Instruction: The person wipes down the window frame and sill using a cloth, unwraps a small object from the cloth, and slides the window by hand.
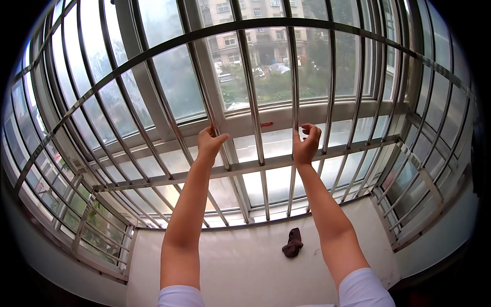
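Observation:
My left hand (208, 145) is raised at a vertical metal bar (205, 97) of the window grille. Its thumb sticks out to the right, apart from the bent fingers, and the bar runs up between them; whether the fingers press on it I cannot tell. Another upright bar (295, 87) stands right at the thumb of my right hand (307, 146). That hand's fingers are curled loosely, with a gap to the thumb, and nothing shows in them. Below the hands, a crumpled dark brown cloth item, like a sock (293, 243), lies on the white ledge (230, 256).
A horizontal rail (276, 162) crosses the grille below my hands, and a curved rail (266, 22) arches above. Behind the bars are framed window panes (176, 77). A small red label (266, 124) is on the window frame. Side grilles (409, 179) close off both ends.

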Demonstrator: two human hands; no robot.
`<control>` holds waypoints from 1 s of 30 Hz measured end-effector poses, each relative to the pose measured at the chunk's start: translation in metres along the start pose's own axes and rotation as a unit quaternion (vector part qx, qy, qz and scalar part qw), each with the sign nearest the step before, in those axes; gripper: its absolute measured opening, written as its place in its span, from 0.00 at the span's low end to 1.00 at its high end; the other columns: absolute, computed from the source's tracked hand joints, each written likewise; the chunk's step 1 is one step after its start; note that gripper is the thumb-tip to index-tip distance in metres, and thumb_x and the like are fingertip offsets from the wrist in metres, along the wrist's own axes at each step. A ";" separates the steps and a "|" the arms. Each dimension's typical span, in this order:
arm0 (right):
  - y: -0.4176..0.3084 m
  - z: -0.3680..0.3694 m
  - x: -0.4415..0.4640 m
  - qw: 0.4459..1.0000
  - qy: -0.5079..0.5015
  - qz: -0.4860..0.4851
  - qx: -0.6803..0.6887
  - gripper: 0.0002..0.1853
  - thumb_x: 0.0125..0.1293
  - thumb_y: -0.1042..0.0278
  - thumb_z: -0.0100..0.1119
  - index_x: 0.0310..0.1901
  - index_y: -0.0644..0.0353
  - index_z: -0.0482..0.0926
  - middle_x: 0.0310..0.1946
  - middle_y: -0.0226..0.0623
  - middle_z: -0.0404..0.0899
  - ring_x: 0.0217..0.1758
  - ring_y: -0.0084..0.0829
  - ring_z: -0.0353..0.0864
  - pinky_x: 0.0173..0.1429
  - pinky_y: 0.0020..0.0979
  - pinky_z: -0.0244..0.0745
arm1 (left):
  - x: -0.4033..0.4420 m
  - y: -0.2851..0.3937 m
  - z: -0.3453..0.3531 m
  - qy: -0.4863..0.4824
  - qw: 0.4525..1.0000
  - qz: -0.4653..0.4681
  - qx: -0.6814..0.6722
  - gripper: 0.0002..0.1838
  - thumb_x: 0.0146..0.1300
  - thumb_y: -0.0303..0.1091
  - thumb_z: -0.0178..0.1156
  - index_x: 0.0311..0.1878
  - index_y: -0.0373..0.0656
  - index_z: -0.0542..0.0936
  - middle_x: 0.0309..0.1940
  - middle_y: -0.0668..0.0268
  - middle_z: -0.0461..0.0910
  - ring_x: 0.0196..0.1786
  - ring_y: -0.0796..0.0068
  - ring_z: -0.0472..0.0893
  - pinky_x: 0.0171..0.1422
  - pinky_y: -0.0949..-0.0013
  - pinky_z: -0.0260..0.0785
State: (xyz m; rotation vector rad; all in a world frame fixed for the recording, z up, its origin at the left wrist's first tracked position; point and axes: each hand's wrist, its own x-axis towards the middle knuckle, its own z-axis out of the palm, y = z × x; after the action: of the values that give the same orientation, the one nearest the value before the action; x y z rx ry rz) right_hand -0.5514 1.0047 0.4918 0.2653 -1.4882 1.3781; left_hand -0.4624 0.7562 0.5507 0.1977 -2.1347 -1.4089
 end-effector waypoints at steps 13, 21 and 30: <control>0.001 0.058 -0.005 0.874 -0.355 0.315 0.103 0.21 0.65 0.50 0.57 0.32 0.63 0.83 0.22 0.37 0.82 0.23 0.31 0.85 0.33 0.30 0.77 | 0.011 -0.025 0.024 0.143 0.983 0.005 0.117 0.30 0.44 0.28 0.68 0.54 0.32 0.71 0.46 0.62 0.76 0.47 0.71 0.76 0.54 0.72 0.66; -0.006 0.070 -0.001 0.820 -0.247 0.418 0.304 0.13 0.63 0.65 0.61 0.27 0.67 0.79 0.21 0.35 0.79 0.20 0.24 0.81 0.25 0.23 0.78 | 0.002 0.010 0.010 0.051 0.981 -0.063 -0.179 0.15 0.48 0.26 0.67 0.42 0.38 0.79 0.32 0.72 0.77 0.34 0.81 0.72 0.41 0.76 0.61; -0.002 0.078 -0.004 0.817 -0.199 0.437 0.319 0.12 0.62 0.66 0.63 0.27 0.68 0.80 0.20 0.35 0.79 0.20 0.24 0.81 0.24 0.23 0.78 | -0.005 0.014 0.001 0.009 0.993 -0.079 -0.091 0.18 0.46 0.28 0.67 0.44 0.44 0.80 0.31 0.77 0.77 0.29 0.85 0.69 0.34 0.80 0.53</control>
State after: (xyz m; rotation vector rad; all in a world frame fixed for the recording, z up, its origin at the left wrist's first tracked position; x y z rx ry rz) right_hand -0.5885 0.9368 0.5061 0.3109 -1.4804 2.7175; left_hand -0.4562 0.7656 0.5611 0.3128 -1.9999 -1.6756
